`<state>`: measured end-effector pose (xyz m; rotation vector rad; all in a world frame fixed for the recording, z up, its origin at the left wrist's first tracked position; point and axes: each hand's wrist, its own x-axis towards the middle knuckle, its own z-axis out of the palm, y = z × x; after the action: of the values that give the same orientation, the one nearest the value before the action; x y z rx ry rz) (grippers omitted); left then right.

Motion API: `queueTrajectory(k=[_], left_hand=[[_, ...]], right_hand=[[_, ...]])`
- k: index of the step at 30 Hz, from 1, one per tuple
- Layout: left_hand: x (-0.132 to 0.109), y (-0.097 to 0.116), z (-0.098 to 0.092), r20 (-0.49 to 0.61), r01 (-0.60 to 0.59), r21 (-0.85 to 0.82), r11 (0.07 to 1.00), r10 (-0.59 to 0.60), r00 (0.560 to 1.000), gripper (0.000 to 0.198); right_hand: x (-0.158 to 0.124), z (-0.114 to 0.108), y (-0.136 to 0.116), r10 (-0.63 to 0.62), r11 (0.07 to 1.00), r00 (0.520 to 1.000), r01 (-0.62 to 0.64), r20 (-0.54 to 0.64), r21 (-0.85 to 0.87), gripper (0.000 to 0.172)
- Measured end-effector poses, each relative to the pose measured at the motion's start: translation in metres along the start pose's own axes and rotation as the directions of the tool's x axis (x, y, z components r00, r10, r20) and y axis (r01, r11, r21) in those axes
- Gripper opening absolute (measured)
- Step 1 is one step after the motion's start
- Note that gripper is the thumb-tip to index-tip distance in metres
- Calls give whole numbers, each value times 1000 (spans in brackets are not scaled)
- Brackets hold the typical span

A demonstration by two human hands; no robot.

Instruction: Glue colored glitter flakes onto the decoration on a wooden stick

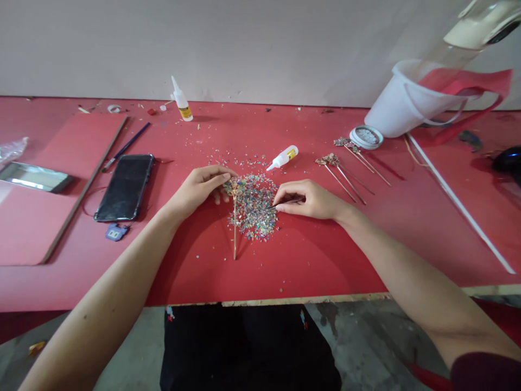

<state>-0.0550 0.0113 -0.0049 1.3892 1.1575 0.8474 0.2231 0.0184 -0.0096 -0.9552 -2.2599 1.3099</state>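
A heap of tiny multicoloured glittering chips point(254, 209) lies in the middle of the red table point(309, 260). My left hand point(201, 187) is closed in a pinch on the ornate head of a long gold hair stick point(235, 228), whose shaft points toward me. My right hand point(307, 198) is closed on thin tweezers point(280, 205), their tips touching the right side of the heap. A small white glue bottle point(284, 157) lies on its side just beyond the heap.
Several finished gold hair sticks point(345, 174) lie to the right, near a round white lid point(366, 137) and a tipped white bucket point(402, 100). A black phone point(125, 186), a pen point(126, 146), a red board point(36, 217) and a second glue bottle point(181, 101) are on the left.
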Motion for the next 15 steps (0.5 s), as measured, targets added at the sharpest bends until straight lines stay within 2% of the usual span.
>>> queueTrajectory(k=[15], left_hand=[[1, -1, -1, 1, -17, 37, 999, 17, 1000, 22]], right_hand=[[0, 2, -1, 7, 1000, 1000, -7, -18, 1, 20]])
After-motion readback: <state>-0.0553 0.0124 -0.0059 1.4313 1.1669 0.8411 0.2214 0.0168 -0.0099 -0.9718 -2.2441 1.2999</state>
